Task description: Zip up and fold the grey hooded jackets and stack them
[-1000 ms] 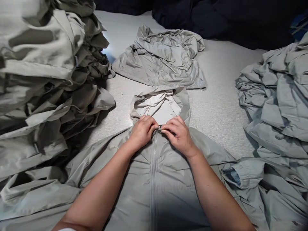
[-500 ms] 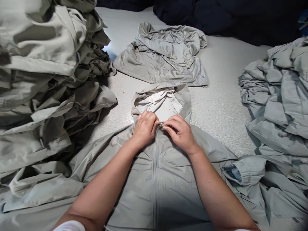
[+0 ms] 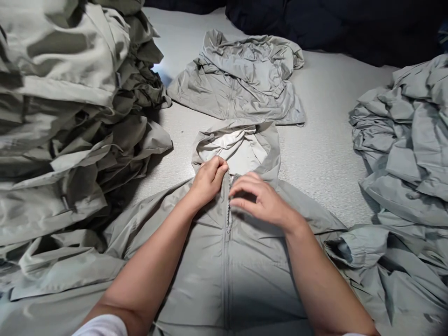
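Note:
A grey-green zip-up hooded jacket [image 3: 210,275] lies spread on the table under my forearms, its hood [image 3: 238,151] turned back to show a white lining. My left hand [image 3: 209,181] is shut on the jacket's collar, just left of the zip. My right hand [image 3: 261,200] hovers over the right side of the collar, fingers curved and apart, holding nothing. The metal zip [image 3: 228,210] runs down the centre front, and its slider [image 3: 228,231] sits below the collar, a little beneath my right thumb's level.
A tall heap of similar jackets [image 3: 70,116] rises at the left, and a looser heap [image 3: 406,149] lies at the right. A folded jacket [image 3: 238,84] rests beyond the hood on the pale grey table [image 3: 322,158]. Dark navy cloth [image 3: 315,23] lines the far edge.
My right hand has let go of the zip at the collar and moved to the right. The zip slider now sits lower on the jacket, and my left hand still holds the collar.

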A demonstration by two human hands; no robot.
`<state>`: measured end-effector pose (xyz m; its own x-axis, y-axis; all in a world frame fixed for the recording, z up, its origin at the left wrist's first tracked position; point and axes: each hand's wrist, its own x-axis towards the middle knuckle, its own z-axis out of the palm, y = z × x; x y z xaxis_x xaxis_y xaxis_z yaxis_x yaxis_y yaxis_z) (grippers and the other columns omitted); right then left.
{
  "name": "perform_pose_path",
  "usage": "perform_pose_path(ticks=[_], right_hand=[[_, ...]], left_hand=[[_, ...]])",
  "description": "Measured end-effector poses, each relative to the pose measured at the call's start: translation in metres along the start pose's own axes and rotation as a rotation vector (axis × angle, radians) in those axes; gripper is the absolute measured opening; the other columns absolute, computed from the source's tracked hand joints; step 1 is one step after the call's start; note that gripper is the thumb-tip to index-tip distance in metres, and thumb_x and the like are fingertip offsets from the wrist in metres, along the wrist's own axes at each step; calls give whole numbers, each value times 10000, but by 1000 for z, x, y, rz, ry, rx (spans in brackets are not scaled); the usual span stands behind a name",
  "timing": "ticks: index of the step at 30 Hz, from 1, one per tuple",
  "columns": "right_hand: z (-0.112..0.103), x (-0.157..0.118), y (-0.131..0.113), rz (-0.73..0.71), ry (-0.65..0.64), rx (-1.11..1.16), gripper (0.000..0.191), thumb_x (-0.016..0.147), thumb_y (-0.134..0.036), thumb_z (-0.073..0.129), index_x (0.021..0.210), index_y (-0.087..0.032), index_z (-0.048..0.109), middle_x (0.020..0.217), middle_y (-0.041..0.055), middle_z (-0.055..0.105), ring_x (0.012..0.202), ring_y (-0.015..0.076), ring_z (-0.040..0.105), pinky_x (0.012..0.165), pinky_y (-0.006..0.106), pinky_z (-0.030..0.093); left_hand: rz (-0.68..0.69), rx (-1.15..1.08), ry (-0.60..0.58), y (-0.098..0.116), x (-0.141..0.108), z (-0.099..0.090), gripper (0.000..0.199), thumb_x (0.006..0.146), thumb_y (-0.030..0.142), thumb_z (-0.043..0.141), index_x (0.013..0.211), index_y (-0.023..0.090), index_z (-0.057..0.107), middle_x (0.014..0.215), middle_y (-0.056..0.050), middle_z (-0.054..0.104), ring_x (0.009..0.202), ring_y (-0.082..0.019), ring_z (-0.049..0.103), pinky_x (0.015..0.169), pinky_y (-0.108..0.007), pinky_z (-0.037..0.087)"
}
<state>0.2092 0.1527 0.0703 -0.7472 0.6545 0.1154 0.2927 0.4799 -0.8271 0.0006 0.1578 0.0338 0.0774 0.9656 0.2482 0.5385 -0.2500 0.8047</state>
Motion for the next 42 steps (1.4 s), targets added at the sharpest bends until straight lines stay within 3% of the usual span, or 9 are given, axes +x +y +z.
perform_pose_path(ticks=[3, 9, 12, 17, 25, 31, 36, 39, 42], right_hand=[[8, 5, 15, 2, 134, -209, 295, 1102, -380, 494, 1083, -248, 758, 1129, 75, 767, 1185, 273, 518, 1046, 456, 392], [10, 2, 24, -8, 134, -463, 471, 1129, -498, 392, 1037, -260, 787, 838, 42, 714, 1039, 257, 483, 974, 463, 291], [13, 2, 22, -40, 118, -503, 483, 1110, -564, 410, 1064, -298, 811, 852, 40, 657, 990, 242, 455, 934, 446, 281], [21, 4, 22, -65, 155, -582, 548, 1097, -566, 446, 808, -242, 781, 979, 65, 630, 1023, 242, 441, 941, 438, 292], [13, 3, 37, -114, 333, -626, 480, 1044, -465, 626, 647, -212, 717, 919, 64, 728, 1028, 244, 537, 935, 433, 333], [1, -4, 48, 51, 407, -605, 665, 1081, -482, 527, 475, -208, 514, 488, 11, 507, 560, 147, 443, 667, 343, 318], [-3, -7, 51, 190, 412, -522, 390, 1001, -453, 661, 684, -226, 665, 576, -13, 608, 568, 148, 507, 622, 299, 338], [-3, -6, 51, 174, 379, -440, 146, 972, -347, 696, 884, -238, 738, 740, -5, 723, 662, 158, 603, 672, 282, 401], [-4, -6, 54, 147, 376, -371, 103, 974, -306, 691, 927, -240, 756, 861, 13, 766, 736, 166, 647, 710, 286, 433]], left_hand=[[2, -59, -60, 6, 1, -8, 226, 1039, 356, 452, 871, 230, 536, 752, 17, 587, 719, -161, 545, 735, -300, 425], [-85, -43, -148, 9, 1, -18, 496, 1025, 516, 476, 644, 207, 553, 574, 30, 535, 577, -126, 481, 613, -281, 356], [-81, 21, -167, 6, 1, -18, 614, 1021, 556, 491, 520, 202, 513, 491, 23, 505, 509, -118, 453, 596, -297, 335], [-12, 108, -117, -4, 3, -12, 618, 1030, 471, 522, 484, 214, 392, 484, 21, 452, 526, -130, 420, 657, -320, 361], [60, 248, -133, -15, 3, -8, 60, 922, 207, 715, 864, 217, 709, 872, -27, 716, 902, -223, 604, 884, -378, 448], [47, 299, -226, -14, 1, -12, 155, 905, 153, 738, 1003, 263, 786, 1074, -42, 730, 1071, -268, 604, 998, -451, 456], [53, 304, -259, -13, 1, -13, 268, 892, 152, 757, 1111, 302, 791, 1140, -42, 696, 1134, -273, 581, 1045, -477, 451], [50, 301, -275, -15, 1, -15, 276, 897, 168, 756, 1132, 309, 791, 1145, -45, 689, 1140, -274, 577, 1056, -485, 449], [43, 267, -300, -16, 0, -20, 296, 886, 220, 787, 1165, 320, 777, 1186, -43, 689, 1165, -279, 575, 1075, -489, 442]])
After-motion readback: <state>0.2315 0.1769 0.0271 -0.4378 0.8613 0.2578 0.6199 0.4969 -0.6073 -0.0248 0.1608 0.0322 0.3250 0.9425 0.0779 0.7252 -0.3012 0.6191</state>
